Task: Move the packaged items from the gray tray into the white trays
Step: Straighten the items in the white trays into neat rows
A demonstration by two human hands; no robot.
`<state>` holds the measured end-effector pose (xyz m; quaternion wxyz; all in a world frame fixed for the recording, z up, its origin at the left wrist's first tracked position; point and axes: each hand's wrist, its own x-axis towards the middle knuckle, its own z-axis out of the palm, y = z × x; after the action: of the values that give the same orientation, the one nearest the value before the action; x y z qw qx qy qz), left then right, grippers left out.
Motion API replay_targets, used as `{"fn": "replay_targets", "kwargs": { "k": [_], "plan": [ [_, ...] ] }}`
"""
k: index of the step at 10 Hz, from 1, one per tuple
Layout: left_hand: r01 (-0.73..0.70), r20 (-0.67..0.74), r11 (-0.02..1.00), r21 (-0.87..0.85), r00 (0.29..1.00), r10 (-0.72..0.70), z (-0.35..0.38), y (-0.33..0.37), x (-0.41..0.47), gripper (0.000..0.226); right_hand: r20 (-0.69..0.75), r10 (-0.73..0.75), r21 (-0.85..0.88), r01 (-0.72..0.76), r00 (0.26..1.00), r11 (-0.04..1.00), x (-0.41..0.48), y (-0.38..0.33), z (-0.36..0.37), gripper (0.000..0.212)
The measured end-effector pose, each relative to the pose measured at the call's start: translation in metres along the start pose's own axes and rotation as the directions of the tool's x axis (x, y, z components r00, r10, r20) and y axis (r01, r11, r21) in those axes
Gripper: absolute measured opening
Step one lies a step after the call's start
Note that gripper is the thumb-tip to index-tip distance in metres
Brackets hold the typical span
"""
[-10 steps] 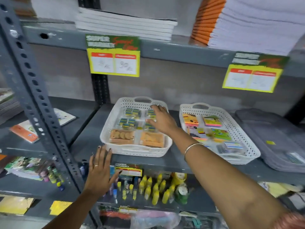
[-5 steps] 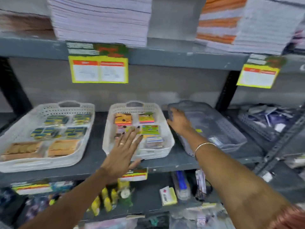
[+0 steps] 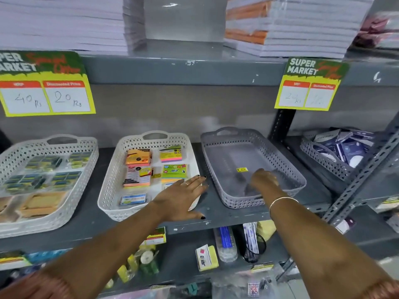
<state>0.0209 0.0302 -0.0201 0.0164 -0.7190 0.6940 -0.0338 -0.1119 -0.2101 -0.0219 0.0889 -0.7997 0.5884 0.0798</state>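
The gray tray point(image 3: 280, 156) stands on the shelf right of centre, with a small yellow sticker point(image 3: 241, 169) on its floor. My right hand point(image 3: 264, 180) reaches into its near part, fingers bent down onto a clear packet point(image 3: 280, 180); the grip itself is hidden. My left hand point(image 3: 183, 197) lies flat with fingers spread on the right rim of the middle white tray point(image 3: 112, 180), which holds several sticky-note packs point(image 3: 138, 169). The left white tray point(image 3: 86, 167) holds several small green packs and tan packs.
A second gray basket point(image 3: 319, 156) with dark blue packets sits at the far right behind a slanted metal upright point(image 3: 356, 190). Yellow price signs point(image 3: 45, 98) hang from the shelf above, which carries notebook stacks. The lower shelf holds erasers, pens and bottles.
My right hand has moved from the gray tray's far left rim down into its near part. My left hand has slid right to the middle white tray's right rim. The view came closer.
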Motion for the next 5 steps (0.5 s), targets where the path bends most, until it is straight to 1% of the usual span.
{"fn": "replay_targets", "kwargs": {
  "k": [2,4,5],
  "plan": [
    [0.013,0.006,1.0,-0.023,1.0,-0.013,-0.002,0.004,-0.001,0.084,-0.014,-0.003,-0.014,0.003,1.0,1.0,0.0,-0.011,-0.001,0.045],
    [0.016,0.015,0.999,-0.032,1.0,-0.016,-0.002,0.003,-0.001,0.083,-0.113,-0.028,0.035,0.032,0.993,0.999,-0.017,-0.029,-0.024,0.043],
    [0.063,0.002,0.998,-0.014,0.998,-0.063,-0.006,0.005,-0.006,0.082,-0.203,-0.129,0.05,0.142,0.971,0.989,-0.034,-0.052,-0.042,0.043]
  ]
}}
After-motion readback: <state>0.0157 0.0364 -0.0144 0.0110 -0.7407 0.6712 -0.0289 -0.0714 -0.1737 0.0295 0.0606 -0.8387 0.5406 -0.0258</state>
